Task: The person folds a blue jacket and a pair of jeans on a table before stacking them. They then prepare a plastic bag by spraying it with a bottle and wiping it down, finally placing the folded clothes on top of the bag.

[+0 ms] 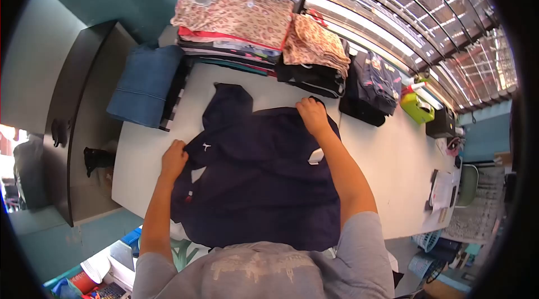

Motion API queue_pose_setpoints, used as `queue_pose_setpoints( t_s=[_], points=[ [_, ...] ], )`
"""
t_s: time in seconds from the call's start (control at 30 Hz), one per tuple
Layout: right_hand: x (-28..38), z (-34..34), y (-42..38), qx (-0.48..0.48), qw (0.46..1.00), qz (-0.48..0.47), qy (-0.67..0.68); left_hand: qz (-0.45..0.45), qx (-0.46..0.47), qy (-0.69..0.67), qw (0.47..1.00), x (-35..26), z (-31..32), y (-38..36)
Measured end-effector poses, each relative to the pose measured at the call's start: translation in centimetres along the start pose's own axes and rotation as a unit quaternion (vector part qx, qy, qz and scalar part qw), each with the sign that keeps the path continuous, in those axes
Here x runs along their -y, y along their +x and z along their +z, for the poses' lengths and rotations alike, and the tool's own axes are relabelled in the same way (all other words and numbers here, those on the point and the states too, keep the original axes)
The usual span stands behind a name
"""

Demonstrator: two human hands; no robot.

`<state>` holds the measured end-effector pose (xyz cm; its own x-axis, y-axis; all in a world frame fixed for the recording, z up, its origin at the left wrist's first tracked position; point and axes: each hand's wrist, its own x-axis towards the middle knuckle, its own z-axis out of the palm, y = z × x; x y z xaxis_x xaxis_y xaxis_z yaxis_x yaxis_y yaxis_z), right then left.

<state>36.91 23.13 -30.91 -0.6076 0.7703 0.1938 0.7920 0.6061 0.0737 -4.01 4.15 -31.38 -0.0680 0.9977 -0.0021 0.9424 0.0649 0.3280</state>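
A dark navy garment (pixel 258 181) lies spread over the middle of the white table (pixel 393 158), its lower part hanging past the near edge toward the person. One sleeve or flap of it points up toward the far edge, ending just short of the clothing stacks.

The left hand (pixel 174 160) rests on the garment's left border, fingers curled down and pinching the cloth close to a small white logo. The right hand (pixel 312 115) sits at the garment's far right part, fingers bent over a fold of the fabric and gripping it. So the cloth stretches between the two hands, with most of it lying below and between them, nearer the person.

Along the far edge of the table stands a tall pile of folded clothes (pixel 233 29) topped by a pink floral piece, with a second, lower patterned pile (pixel 314 52) just beside it to the right, and a dark stack (pixel 373 83) further right. A folded blue denim item (pixel 146 83) lies at the far left corner, partly over the edge. A lime-green object (pixel 416 107) sits near the right edge by the window grille.
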Motion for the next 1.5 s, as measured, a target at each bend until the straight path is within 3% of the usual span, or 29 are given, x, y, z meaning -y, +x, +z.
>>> queue_pose_setpoints(
  t_s=[0.03,0.17,0.27,0.4,0.47,0.6,0.7,0.83,0.93,1.03,1.13,1.2,1.27,1.33,1.5],
  points=[
    [-0.5,-1.6,-0.9,0.005,1.000,0.011,0.009,-0.034,-0.033,-0.040,0.998,-1.2,-1.7,-0.5],
    [-1.6,-11.0,-8.2,-0.085,0.989,0.109,-0.046,-0.004,-0.088,-0.022,0.996,-4.8,-7.3,-4.8],
    [-0.5,-14.6,-17.0,-0.113,0.973,0.185,-0.082,0.020,-0.068,-0.010,0.997,-6.0,-7.9,-10.2],
    [3.6,-14.2,-27.8,-0.067,0.961,0.267,-0.030,0.068,-0.005,-0.030,0.997,-7.9,-6.3,-15.4],
    [5.1,-11.5,-30.9,-0.032,0.957,0.289,-0.001,0.050,0.009,-0.022,0.998,-7.6,-4.6,-16.4],
    [5.9,-9.5,-32.0,-0.013,0.965,0.263,0.011,0.057,0.031,-0.009,0.998,-6.5,-3.6,-16.1],
    [6.0,-11.6,-32.4,-0.053,0.958,0.280,-0.005,0.053,0.032,0.003,0.998,-6.5,-5.0,-16.0],
    [6.4,-10.5,-34.2,0.017,0.955,0.285,0.085,0.090,0.061,-0.006,0.994,-6.3,-4.2,-17.3],
    [5.4,-10.1,-34.0,-0.017,0.949,0.292,0.118,0.047,0.143,-0.112,0.982,-6.2,-4.3,-17.2],
    [2.3,-8.3,-33.1,-0.105,0.886,0.410,0.189,-0.146,0.070,-0.213,0.963,-5.5,-4.2,-13.4],
    [-1.0,-5.5,-29.9,-0.149,0.762,0.529,0.342,-0.106,-0.057,-0.256,0.959,-1.6,-0.1,-5.8],
    [-3.0,-3.3,-27.4,-0.142,0.750,0.537,0.359,-0.110,-0.062,-0.259,0.958,-1.8,1.4,0.1],
    [-5.1,-0.4,-26.2,-0.076,0.715,0.562,0.410,-0.145,-0.036,-0.292,0.945,-1.9,3.5,5.6],
    [-5.6,-0.2,-24.1,0.003,0.705,0.602,0.375,-0.205,0.014,-0.301,0.931,-4.1,3.6,9.5],
    [-5.0,0.2,-21.9,-0.036,0.676,0.640,0.364,-0.272,-0.014,-0.160,0.949,-8.2,3.3,14.7]
  ],
)
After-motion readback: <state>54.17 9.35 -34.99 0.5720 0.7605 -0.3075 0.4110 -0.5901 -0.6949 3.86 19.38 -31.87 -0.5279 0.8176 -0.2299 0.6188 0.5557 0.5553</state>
